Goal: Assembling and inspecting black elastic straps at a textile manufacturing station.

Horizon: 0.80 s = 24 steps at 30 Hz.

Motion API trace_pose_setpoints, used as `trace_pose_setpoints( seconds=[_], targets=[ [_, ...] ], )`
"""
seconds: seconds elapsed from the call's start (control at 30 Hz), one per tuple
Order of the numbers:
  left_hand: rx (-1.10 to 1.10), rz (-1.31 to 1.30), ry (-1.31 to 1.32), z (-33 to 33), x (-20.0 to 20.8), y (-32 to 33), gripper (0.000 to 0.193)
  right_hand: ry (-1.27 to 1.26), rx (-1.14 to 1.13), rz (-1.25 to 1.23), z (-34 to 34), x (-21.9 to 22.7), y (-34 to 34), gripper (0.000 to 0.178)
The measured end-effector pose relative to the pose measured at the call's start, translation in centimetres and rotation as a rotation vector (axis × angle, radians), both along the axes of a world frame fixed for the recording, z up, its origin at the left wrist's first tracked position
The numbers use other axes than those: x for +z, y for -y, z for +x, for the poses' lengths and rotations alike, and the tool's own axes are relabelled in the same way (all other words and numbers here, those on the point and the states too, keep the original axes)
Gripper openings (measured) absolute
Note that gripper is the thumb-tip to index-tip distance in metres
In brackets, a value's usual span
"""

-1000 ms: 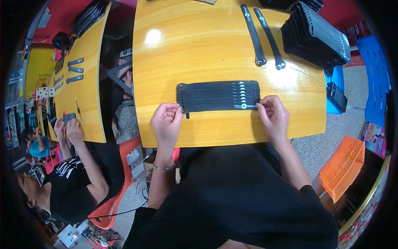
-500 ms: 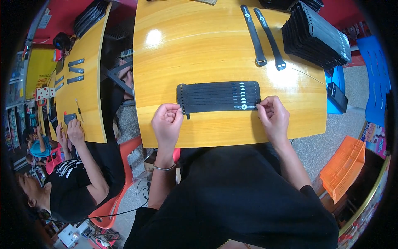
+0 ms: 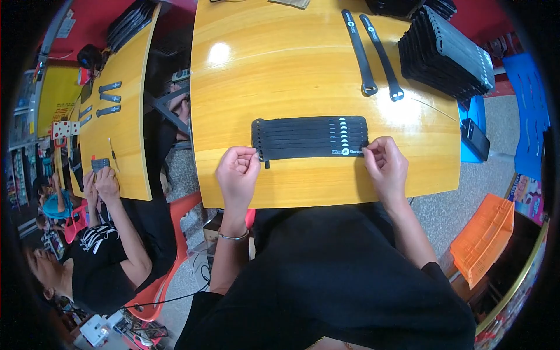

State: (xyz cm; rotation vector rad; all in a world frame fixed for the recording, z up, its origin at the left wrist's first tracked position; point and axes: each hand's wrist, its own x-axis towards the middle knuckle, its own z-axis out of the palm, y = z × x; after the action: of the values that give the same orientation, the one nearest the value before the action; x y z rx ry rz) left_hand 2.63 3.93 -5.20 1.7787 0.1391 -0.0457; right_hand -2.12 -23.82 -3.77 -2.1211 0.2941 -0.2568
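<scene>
On the wooden table in front of me lies a bundle of black straps (image 3: 300, 135), overlapped side by side in a flat rectangle with white print near the right end. My left hand (image 3: 239, 169) pinches the near left corner of the nearest strap, where a small dark tab sticks out toward me. The near right corner sits between the thumb and fingers of my right hand (image 3: 388, 167). Both hands are closed at the strap's ends, with their undersides low over the table.
Two loose black straps (image 3: 363, 58) with end loops lie farther back. At the back right rises a tall stack of black strap bundles (image 3: 446, 52). A blue bin (image 3: 472, 149) with a dark phone and an orange crate (image 3: 484, 236) are right. Left, a co-worker (image 3: 108, 251) handles a small bundle.
My hands stay on the same two corners of the strap bundle. The whole view shifts slightly. At the left table, the co-worker's hands have come closer together at the small bundle.
</scene>
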Motion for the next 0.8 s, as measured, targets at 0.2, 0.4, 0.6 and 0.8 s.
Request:
trace_pose_setpoints(
  seconds=[0.2,0.4,0.6,0.8],
  targets=[
    [0.001,0.006,-0.005,0.02,-0.08,-0.14,0.009,0.030,0.009,-0.022,0.07,0.00,-0.06,0.016],
    [-0.005,0.010,0.003,0.07,-0.06,-0.17,0.009,0.012,-0.006,-0.028,0.16,0.13,-0.21,0.018],
    [0.002,0.043,0.027,0.00,-0.29,-0.14,0.010,-0.009,-0.010,-0.055,0.13,0.18,-0.19,0.019],
    [0.026,0.076,0.046,-0.30,-0.34,0.02,0.009,-0.027,-0.013,-0.066,0.07,0.25,-0.38,0.021]
  ],
)
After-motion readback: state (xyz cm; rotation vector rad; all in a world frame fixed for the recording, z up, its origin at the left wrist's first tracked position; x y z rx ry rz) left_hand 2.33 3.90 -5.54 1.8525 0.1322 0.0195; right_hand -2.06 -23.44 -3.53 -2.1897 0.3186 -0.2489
